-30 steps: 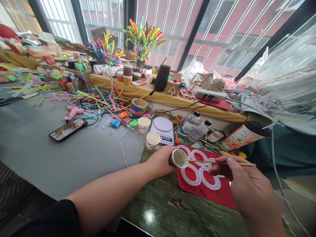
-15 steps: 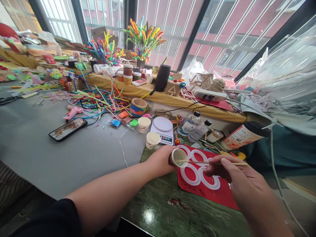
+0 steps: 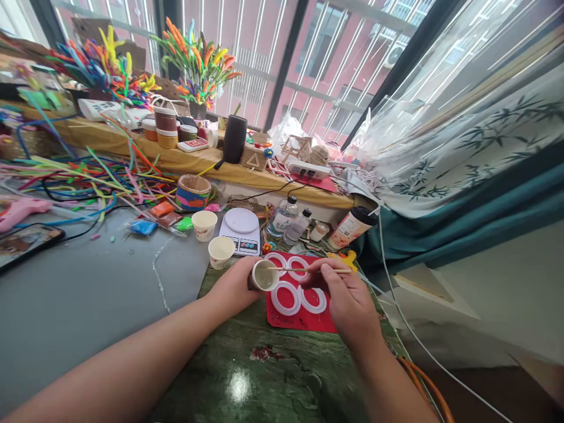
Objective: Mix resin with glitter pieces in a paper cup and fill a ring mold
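Fingers [image 3: 328,276] of our right hand [image 3: 348,302] are pinching a thin wooden stick [image 3: 308,269], closed narrowly around it, its tip reaching into the mouth of a small paper cup [image 3: 265,275]. Our left hand [image 3: 235,285] is wrapping around that cup, tipped on its side with the opening facing right, just below the centre of the frame. Under both we are seeing a red mould [image 3: 299,314] with white rings lying on the green bench [image 3: 286,376]. Just above and to the left, two more paper cups [image 3: 220,251] are standing upright beside a white kitchen scale [image 3: 240,230]. Further up and left, coloured pipe cleaners [image 3: 88,176] are sprawling across the grey surface.
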Demonstrator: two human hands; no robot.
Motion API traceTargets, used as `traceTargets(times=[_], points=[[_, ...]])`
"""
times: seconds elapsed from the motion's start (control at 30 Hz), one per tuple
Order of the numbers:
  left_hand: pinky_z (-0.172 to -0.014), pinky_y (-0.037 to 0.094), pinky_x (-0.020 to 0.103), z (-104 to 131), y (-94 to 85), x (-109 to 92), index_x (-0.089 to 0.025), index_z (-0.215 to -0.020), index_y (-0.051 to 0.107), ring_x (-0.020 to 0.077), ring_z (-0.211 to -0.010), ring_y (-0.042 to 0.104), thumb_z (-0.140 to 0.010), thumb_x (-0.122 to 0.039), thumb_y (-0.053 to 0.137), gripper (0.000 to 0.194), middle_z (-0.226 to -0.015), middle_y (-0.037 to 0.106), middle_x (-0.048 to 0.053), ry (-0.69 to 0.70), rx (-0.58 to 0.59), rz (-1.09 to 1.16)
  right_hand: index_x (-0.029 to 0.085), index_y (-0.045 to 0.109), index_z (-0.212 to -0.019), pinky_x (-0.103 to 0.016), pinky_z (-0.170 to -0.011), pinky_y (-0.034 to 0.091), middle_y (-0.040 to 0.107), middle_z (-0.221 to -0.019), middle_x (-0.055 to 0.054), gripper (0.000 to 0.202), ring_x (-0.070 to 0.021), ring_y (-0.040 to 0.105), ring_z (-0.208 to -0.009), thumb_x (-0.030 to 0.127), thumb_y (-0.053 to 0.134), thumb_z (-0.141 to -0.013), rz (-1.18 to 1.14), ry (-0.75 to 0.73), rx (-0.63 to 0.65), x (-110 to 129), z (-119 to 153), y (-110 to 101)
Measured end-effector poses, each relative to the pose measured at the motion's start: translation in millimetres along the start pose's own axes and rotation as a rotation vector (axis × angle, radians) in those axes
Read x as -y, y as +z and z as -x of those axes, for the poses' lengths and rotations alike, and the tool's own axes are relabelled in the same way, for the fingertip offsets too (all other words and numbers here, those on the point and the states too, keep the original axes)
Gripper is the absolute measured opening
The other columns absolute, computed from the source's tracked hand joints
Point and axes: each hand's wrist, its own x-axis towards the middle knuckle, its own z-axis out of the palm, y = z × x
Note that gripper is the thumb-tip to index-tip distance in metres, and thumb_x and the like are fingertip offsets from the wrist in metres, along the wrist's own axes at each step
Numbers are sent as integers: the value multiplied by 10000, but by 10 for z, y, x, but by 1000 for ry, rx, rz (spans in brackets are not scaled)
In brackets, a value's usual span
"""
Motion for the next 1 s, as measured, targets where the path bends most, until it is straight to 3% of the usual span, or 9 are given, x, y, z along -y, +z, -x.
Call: traceTargets(times=[0.23, 0.47, 0.63, 1.0], points=[[-1101, 587, 505, -13, 5, 15, -244, -1267, 720, 346, -1272, 732, -802, -152, 835, 488, -1342, 783, 100, 0, -4, -9, 224, 785, -929, -347, -722, 618, 762, -770, -43, 415, -212, 727, -720, 606, 667, -1040, -17, -41, 49, -41, -4, 6], [-1106, 580, 507, -17, 4, 11, -246, -1281, 714, 334, -1258, 729, -815, -167, 826, 487, -1336, 782, 95, 6, 2, -11, 224, 778, -917, -336, -717, 609, 739, -755, -32, 399, -201, 716, -715, 585, 666, -1042, -30, -44, 17, -11, 4, 27], [-1103, 582, 519, -17, -7, 3, -240, -1297, 705, 344, -1262, 728, -810, -188, 834, 506, -1349, 776, 110, -1, -2, -5, 216, 752, -890, -304, -583, 575, 702, -694, -14, 391, -185, 678, -616, 578, 683, -1019, -46, -24, 36, 40, 9, 48], [-1140, 572, 528, -12, 6, 30, -242, -1318, 696, 344, -1287, 719, -800, -175, 829, 539, -1365, 769, 112, -2, -19, 4, 210, 740, -879, -303, -535, 585, 707, -697, -18, 403, -182, 685, -576, 591, 695, -1002, -78, 26, 46, 104, 13, 61]])
